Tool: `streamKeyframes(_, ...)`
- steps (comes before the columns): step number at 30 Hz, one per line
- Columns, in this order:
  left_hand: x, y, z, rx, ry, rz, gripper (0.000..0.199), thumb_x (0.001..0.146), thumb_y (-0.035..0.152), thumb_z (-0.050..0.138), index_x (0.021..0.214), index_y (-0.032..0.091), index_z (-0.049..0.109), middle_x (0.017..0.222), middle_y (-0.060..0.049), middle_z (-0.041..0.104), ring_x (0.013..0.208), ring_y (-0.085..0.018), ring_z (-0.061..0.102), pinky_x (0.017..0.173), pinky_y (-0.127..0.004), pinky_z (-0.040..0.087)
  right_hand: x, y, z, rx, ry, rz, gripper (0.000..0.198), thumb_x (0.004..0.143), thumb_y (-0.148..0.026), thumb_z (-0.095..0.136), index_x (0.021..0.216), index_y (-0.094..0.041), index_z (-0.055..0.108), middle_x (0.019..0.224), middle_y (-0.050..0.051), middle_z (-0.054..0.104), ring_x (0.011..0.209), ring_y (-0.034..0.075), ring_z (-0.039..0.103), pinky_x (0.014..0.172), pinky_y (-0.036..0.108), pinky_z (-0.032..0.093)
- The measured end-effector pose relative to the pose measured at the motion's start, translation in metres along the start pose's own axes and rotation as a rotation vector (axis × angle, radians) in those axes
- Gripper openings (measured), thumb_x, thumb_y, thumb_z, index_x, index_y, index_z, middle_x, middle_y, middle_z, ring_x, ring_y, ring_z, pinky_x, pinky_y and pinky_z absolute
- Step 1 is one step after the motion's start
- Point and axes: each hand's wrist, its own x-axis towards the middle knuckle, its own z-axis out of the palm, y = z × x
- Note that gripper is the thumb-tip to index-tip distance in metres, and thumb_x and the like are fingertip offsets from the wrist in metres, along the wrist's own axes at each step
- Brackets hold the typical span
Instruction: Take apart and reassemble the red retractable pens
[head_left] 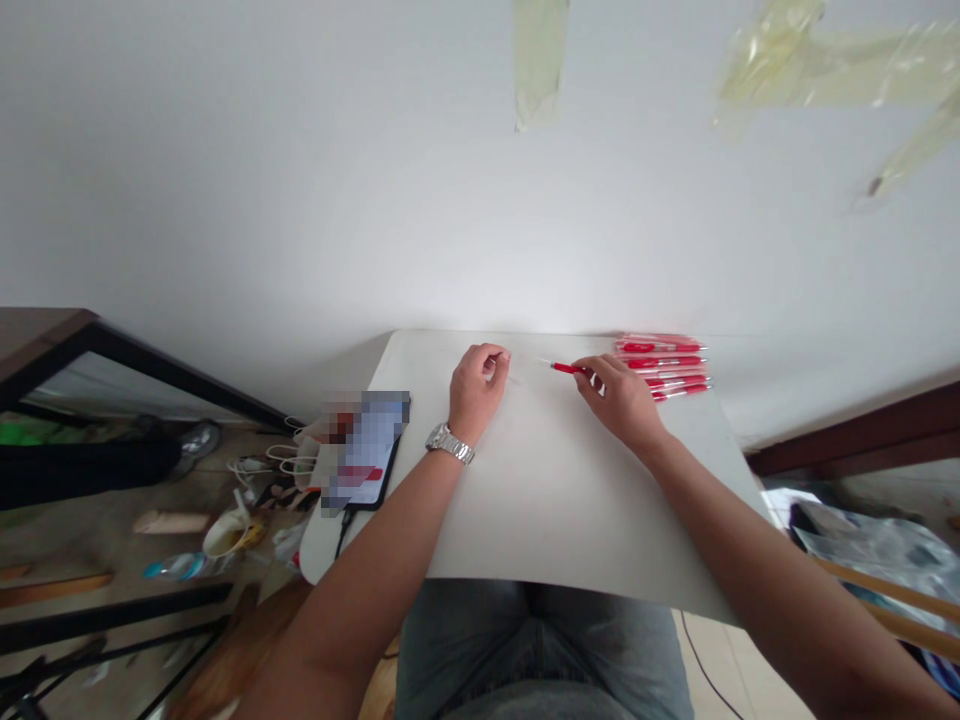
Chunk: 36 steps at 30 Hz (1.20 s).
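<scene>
My right hand (615,395) pinches a red pen (566,369) over the table, its front end toward my left hand. A thin pale tip sticks out from the red part; most of the pen's rear is hidden by my fingers. Across a small gap, my left hand (478,385), with a metal watch on the wrist, has its fingers curled together. A faint, clear sliver shows beside those fingertips, too indistinct to name. Just beyond my right hand lie several red pens (664,362) side by side, some partly covered by the hand.
The white table (555,510) stands against the wall. A phone (375,450) with a cable lies at its left edge. Floor clutter on the left includes a cup (225,535) and a plastic bottle (176,567). Plastic bags (885,545) are at the right.
</scene>
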Motion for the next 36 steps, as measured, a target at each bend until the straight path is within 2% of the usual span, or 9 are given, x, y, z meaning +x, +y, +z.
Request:
streamKeyframes(9, 0.0, 0.001, 0.001, -0.022, -0.03, 0.02, 0.016, 0.102, 0.03, 0.056, 0.097, 0.022, 0.069, 0.097, -0.006, 0.071, 0.086, -0.017, 0.064, 0.084, -0.031, 0.054, -0.001, 0.001, 0.003, 0.033, -0.009, -0.016, 0.021, 0.103, -0.032, 0.056, 0.108, -0.021, 0.072, 0.1, 0.007, 0.068, 0.072, 0.016, 0.062, 0.066, 0.031, 0.046)
streamKeyframes(22, -0.001, 0.004, 0.001, 0.018, -0.056, -0.005, 0.018, 0.101, 0.034, 0.056, 0.095, 0.023, 0.069, 0.092, -0.004, 0.071, 0.081, -0.017, 0.064, 0.077, -0.031, 0.051, -0.001, 0.001, 0.006, 0.036, -0.058, -0.003, 0.02, 0.101, -0.03, 0.057, 0.111, -0.022, 0.072, 0.098, 0.006, 0.073, 0.069, 0.017, 0.064, 0.068, 0.032, 0.048)
streamKeyframes(30, -0.002, 0.007, 0.001, -0.015, -0.084, -0.084, 0.023, 0.101, 0.04, 0.056, 0.089, 0.023, 0.067, 0.073, 0.0, 0.065, 0.066, -0.015, 0.058, 0.065, -0.027, 0.045, 0.0, 0.0, 0.011, 0.02, -0.086, 0.027, 0.016, 0.1, -0.032, 0.06, 0.103, -0.022, 0.072, 0.094, 0.005, 0.071, 0.07, 0.017, 0.064, 0.065, 0.031, 0.046)
streamKeyframes(36, -0.002, 0.008, 0.001, -0.045, -0.108, -0.097, 0.023, 0.1, 0.041, 0.056, 0.09, 0.023, 0.068, 0.067, 0.002, 0.061, 0.061, -0.014, 0.055, 0.061, -0.026, 0.041, -0.001, 0.007, 0.017, 0.011, -0.081, -0.022, 0.025, 0.103, -0.039, 0.056, 0.104, -0.021, 0.073, 0.099, 0.008, 0.067, 0.074, 0.019, 0.064, 0.069, 0.033, 0.049)
